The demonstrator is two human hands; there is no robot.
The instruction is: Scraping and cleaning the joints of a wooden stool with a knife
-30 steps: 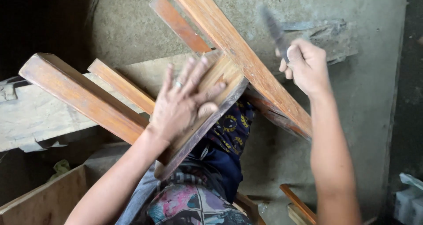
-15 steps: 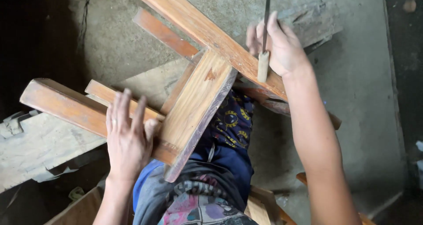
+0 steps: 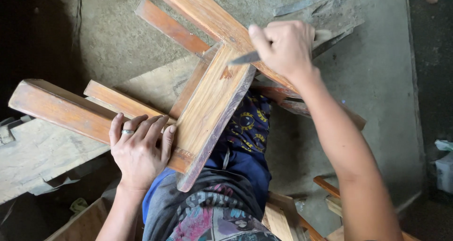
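1. bare concrete floor (image 3: 377, 80), grey and dusty, under everything; off-cuts of timber lie near its lower right edge, and a pale weathered plank (image 3: 42, 156) lies at the left.
2. wooden frame (image 3: 207, 104): several reddish-brown bars joined crosswise with a flat board on top, propped across my lap over the patterned blue cloth (image 3: 245, 128). one long bar runs out toward the left edge of the floor, another toward the top.
3. my left hand (image 3: 139, 151): fingers spread and pressed flat on the long left bar where it meets the board, a ring on one finger; it bears down rather than grips.
4. my right hand (image 3: 285, 47): clenched around a slim metal blade (image 3: 245, 58), whose tip touches the board's upper end at the joint.
5. handling, as i judge it: solid hardwood, stiff, fairly heavy, awkward in shape; finished faces look smooth, perhaps slippery. best held by the long bars close to a joint, not by the far ends.
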